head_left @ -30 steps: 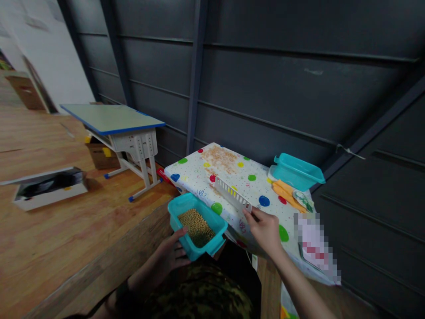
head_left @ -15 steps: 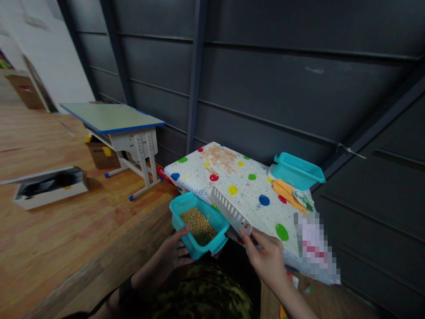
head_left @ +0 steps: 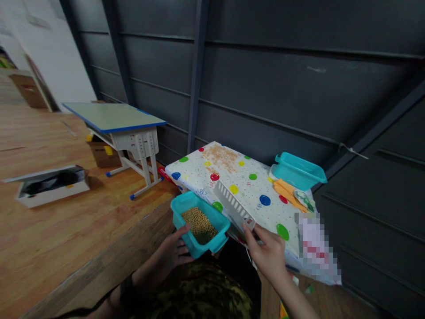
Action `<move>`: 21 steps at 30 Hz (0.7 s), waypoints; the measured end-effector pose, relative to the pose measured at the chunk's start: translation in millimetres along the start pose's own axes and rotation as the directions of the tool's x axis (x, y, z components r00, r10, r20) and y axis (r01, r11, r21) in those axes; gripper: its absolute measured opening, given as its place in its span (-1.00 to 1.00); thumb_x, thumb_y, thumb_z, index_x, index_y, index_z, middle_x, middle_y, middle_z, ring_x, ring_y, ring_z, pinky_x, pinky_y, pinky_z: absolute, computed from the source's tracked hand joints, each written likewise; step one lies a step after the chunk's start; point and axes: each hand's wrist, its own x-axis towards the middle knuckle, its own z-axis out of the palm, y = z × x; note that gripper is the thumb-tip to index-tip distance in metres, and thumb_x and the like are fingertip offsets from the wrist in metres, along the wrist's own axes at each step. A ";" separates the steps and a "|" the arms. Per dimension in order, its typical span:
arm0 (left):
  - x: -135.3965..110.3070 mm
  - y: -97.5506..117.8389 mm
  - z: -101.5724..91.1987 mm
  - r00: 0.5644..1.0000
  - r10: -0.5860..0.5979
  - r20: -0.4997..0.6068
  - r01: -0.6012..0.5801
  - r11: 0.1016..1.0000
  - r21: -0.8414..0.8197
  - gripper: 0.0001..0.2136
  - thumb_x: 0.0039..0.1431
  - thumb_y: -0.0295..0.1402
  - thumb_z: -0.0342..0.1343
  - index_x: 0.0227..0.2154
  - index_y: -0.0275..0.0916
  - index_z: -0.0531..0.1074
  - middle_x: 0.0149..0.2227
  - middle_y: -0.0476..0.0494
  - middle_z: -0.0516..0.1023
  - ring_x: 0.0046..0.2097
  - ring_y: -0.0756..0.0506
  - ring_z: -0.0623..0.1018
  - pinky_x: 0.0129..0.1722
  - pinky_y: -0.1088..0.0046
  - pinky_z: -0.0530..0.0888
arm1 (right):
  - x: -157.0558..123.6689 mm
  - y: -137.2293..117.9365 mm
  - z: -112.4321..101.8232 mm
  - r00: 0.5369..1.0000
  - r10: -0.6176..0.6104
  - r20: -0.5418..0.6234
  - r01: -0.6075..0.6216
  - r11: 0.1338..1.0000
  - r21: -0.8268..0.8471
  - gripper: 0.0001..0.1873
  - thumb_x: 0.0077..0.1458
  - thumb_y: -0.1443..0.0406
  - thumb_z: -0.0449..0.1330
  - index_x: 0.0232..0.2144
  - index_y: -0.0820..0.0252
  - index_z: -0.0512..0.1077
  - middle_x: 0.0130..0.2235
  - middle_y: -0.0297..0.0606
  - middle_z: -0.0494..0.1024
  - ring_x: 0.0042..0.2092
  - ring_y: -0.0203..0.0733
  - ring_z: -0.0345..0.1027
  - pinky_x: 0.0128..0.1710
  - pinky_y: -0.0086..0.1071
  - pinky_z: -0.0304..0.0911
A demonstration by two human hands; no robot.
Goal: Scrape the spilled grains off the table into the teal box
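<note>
With my left hand I grip the near left side of a turquoise plastic container, thumb over its rim. Round yellowish beans lie inside it, with a patch of small green grains at the near end. My right hand pinches the near end of a white slotted plastic basket, tilted on its side. The basket is just right of the container, over the edge of the table, which has a spotted white cover. A scatter of small light-brown bits lies at the table's far end.
A second turquoise container stands at the table's far right, beside an orange cloth. Behind runs a dark panelled wall. To the left are a school desk and an open white box on the floor.
My right hand has moved the white basket slightly up and to the right, away from the container. My left hand keeps its grip on the container, which has hardly moved.
</note>
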 end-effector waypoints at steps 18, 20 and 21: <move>-4.5 14.7 0.3 0.998 0.008 -0.068 -0.006 1.000 0.020 -0.58 0.44 -0.07 0.20 0.14 -0.30 0.52 0.02 -0.42 0.73 0.00 -0.37 0.76 0.13 -0.07 0.67 | 29.2 12.5 26.4 0.988 0.054 0.146 -0.060 0.998 0.038 -0.44 0.49 0.08 0.12 -0.53 0.11 0.61 -0.54 -0.21 0.65 -0.56 -0.18 0.51 -0.47 -0.41 0.32; -4.8 15.8 0.8 0.998 0.009 -0.068 -0.008 1.000 0.014 -0.58 0.45 -0.07 0.19 0.14 -0.31 0.52 0.03 -0.44 0.73 0.00 -0.37 0.77 0.14 -0.07 0.67 | 23.2 1.5 22.4 0.991 0.006 0.137 -0.018 0.996 0.086 -0.49 0.50 0.13 0.14 -0.48 0.11 0.63 -0.53 -0.24 0.66 -0.57 -0.21 0.49 -0.48 -0.42 0.32; -4.8 16.0 0.7 0.998 0.006 -0.068 -0.005 1.000 0.014 -0.58 0.45 -0.08 0.19 0.14 -0.31 0.52 0.03 -0.44 0.73 0.00 -0.37 0.77 0.15 -0.08 0.67 | 20.4 -3.5 20.7 0.991 -0.016 0.136 0.000 0.993 0.114 -0.51 0.50 0.15 0.14 -0.46 0.11 0.65 -0.53 -0.25 0.66 -0.57 -0.23 0.49 -0.48 -0.42 0.32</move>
